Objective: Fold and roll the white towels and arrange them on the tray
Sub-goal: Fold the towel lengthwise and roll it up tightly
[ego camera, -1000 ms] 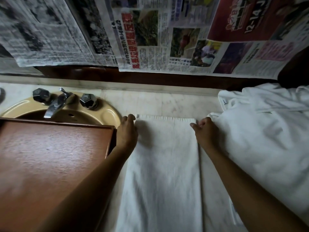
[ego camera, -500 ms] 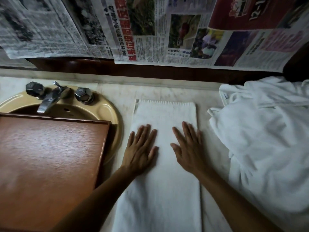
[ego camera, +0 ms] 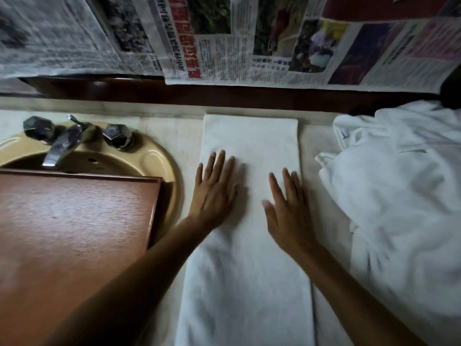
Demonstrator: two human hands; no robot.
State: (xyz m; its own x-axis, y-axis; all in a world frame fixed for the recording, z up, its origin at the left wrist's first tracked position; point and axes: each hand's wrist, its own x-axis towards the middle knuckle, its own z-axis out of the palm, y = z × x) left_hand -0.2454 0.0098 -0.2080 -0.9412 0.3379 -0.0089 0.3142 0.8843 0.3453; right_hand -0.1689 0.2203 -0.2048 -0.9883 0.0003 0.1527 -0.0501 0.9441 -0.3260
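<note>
Across the near part of the pale stone surface (ego camera: 321, 138), a folded white towel (ego camera: 249, 283) lies as a long narrow strip running straight away from the person. Both bare forearms reach in over it from the bottom edge. The left hand (ego camera: 214, 193) rests palm down on the towel's left half, about midway along the strip. Its fingers (ego camera: 219, 163) are straight and slightly spread, gripping nothing. The right hand (ego camera: 287, 211) lies flat on the towel's right half, level with the left, fingers likewise straight and holding nothing, with a bare band of towel between the two hands.

Left of the towel, a wooden tray (ego camera: 74, 233) sits across the near part of a tan sink (ego camera: 162, 156), its right rim close to the left forearm. Right of the towel, apart from it, a heap of white terry cloth (ego camera: 399, 196) lies rumpled on the surface.

Farther back and left of the towel, a chrome faucet (ego camera: 62, 148) stands on the sink rim between two faceted dark knobs (ego camera: 117, 136). The towel's far end lies squared off, close to a dark wooden ledge (ego camera: 249, 96). Above that ledge hang sheets of newspaper (ego camera: 224, 38).
</note>
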